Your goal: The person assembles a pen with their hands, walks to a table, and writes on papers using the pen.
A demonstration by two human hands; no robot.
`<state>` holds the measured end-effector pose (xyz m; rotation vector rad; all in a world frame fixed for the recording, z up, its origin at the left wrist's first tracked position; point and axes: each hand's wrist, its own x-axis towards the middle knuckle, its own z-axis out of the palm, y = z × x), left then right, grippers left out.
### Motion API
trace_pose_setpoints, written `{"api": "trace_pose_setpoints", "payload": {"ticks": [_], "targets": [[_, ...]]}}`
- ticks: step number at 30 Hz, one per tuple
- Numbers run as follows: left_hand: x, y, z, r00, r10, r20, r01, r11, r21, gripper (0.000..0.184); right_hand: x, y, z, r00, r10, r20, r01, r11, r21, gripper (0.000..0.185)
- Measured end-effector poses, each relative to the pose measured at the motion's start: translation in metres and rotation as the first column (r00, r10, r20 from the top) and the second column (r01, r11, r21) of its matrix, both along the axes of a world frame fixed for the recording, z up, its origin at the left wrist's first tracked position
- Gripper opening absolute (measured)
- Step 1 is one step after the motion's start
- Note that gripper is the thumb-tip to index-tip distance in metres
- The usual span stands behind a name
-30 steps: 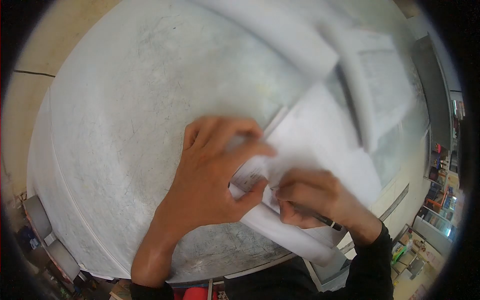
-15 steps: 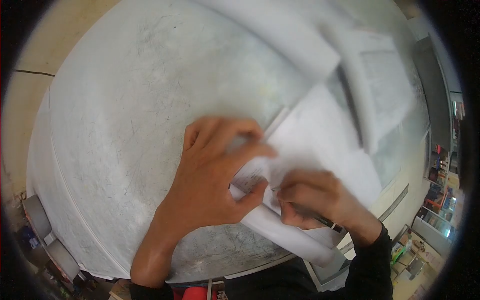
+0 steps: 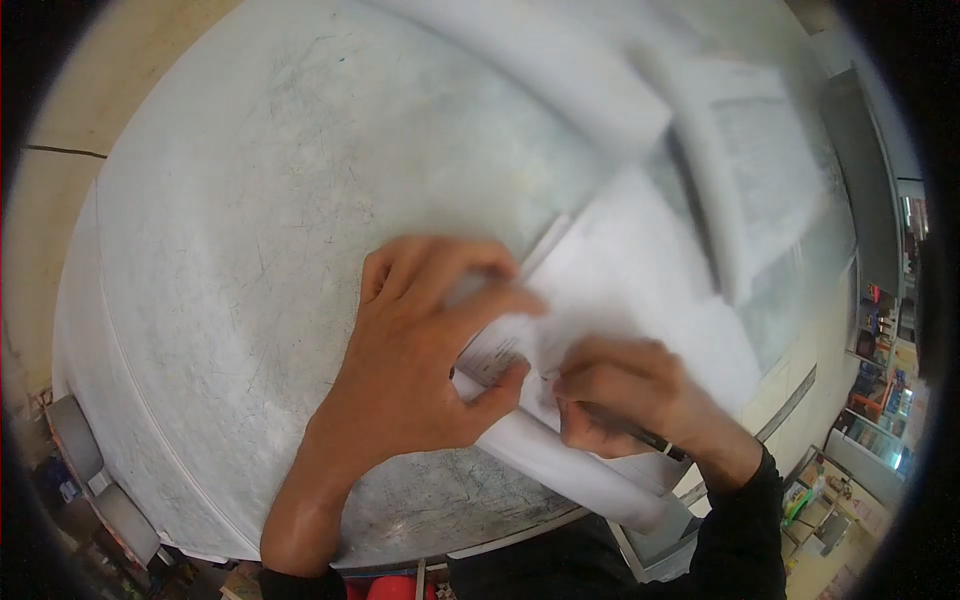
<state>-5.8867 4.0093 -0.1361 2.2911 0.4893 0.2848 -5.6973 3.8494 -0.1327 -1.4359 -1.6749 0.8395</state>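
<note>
My left hand (image 3: 415,365) rests on the near-left part of some white paper (image 3: 630,265), its thumb and fingers spread around a patch of small print. My right hand (image 3: 625,395) is closed around a dark pen (image 3: 660,443), whose rear end shows with a light band. The pen's tip is hidden under the fingers, over the paper. Between the two hands and below them, a curled paper edge (image 3: 570,465) runs toward the table's near side.
More white sheets, curled and blurred (image 3: 590,90), lie at the far side of the scratched grey table (image 3: 240,230). Another curled sheet (image 3: 760,170) is at the right. Grey rounded objects (image 3: 75,435) stand beyond the left edge; shelves with goods (image 3: 885,370) are at far right.
The view has shifted very slightly. Both hands stay in nearly the same places, and the pen's rear end shows a little less beside my right hand.
</note>
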Motion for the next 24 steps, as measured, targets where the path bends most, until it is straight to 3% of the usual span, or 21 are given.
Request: {"api": "trace_pose_setpoints", "payload": {"ticks": [4, 7, 8, 11, 12, 14, 16, 17, 20, 23, 24], "targets": [[0.0, -0.001, -0.002, 1.0, 0.005, 0.025, -0.006, 1.0, 0.011, 0.043, 0.004, 0.003, 0.001, 0.999, 0.04, 0.005, -0.04, 0.999, -0.012, 0.023], [0.0, -0.001, -0.002, 1.0, -0.003, 0.028, 0.001, 0.999, 0.046, 0.044, 0.009, 0.002, 0.009, 0.985, 0.11, -0.131, -0.127, 0.984, -0.127, 0.023], [0.001, 0.0, -0.002, 0.999, -0.007, 0.041, 0.005, 0.999, 0.043, 0.044, 0.007, 0.006, 0.02, 0.922, -0.108, -0.371, -0.086, 0.879, -0.469, 0.023], [0.0, -0.001, -0.001, 1.0, -0.004, 0.004, 0.004, 0.999, 0.044, 0.045, 0.003, 0.006, 0.028, 0.727, -0.443, -0.524, -0.144, 0.648, -0.747, 0.022], [-0.001, -0.001, -0.003, 1.0, -0.007, 0.009, 0.007, 0.999, 0.046, 0.046, 0.003, 0.003, 0.019, 0.833, -0.259, -0.488, -0.098, 0.8, -0.592, 0.022], [-0.003, -0.001, -0.004, 1.0, -0.01, 0.01, 0.009, 0.999, 0.05, 0.046, 0.004, -0.002, 0.004, 0.914, -0.083, -0.398, -0.091, 0.913, -0.398, 0.022], [-0.003, 0.0, -0.003, 1.0, -0.01, 0.0, 0.01, 0.999, 0.042, 0.046, 0.006, -0.003, -0.005, 0.994, 0.096, -0.06, -0.098, 0.995, -0.032, 0.023], [-0.004, 0.0, -0.003, 1.0, -0.007, 0.001, 0.007, 0.999, 0.042, 0.046, 0.006, -0.003, -0.004, 0.993, 0.099, -0.059, -0.101, 0.994, -0.033, 0.023], [-0.006, 0.0, -0.005, 1.0, -0.012, 0.022, 0.011, 0.999, 0.048, 0.047, 0.003, -0.002, 0.001, 0.962, -0.007, -0.272, -0.08, 0.948, -0.307, 0.024], [-0.007, 0.001, -0.005, 1.0, -0.017, 0.013, 0.016, 0.999, 0.045, 0.047, 0.001, 0.0, 0.002, 0.987, 0.078, -0.143, -0.1, 0.984, -0.15, 0.025], [-0.007, 0.001, -0.005, 1.0, -0.02, 0.014, 0.02, 0.999, 0.047, 0.047, 0.0, 0.0, 0.004, 0.981, 0.034, -0.189, -0.075, 0.975, -0.211, 0.025]]}}
